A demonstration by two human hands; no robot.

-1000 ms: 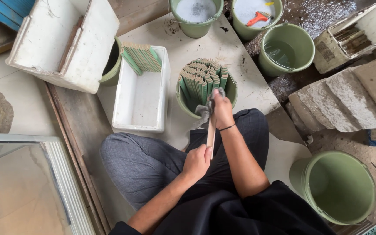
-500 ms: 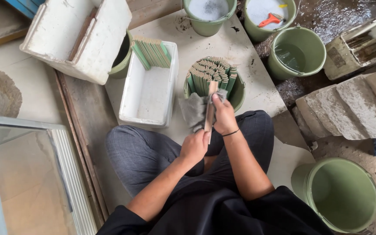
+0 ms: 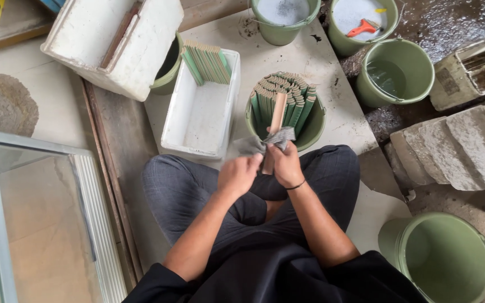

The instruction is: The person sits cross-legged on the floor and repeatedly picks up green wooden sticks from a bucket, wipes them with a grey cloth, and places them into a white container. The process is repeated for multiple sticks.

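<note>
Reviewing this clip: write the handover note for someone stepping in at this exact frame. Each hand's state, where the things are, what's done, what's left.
Left hand: closed on the grey cloth, at the stick's lower end.
Right hand: grip around the pale wooden stick, which points away over the bucket.
Green bucket in front of the knees: packed with green sticks standing on end.
White tray to its left: a small row of green sticks at the far end, the rest bare.
Done: that one row in the tray.
Left: the stick in hand and the bucketful.
</note>
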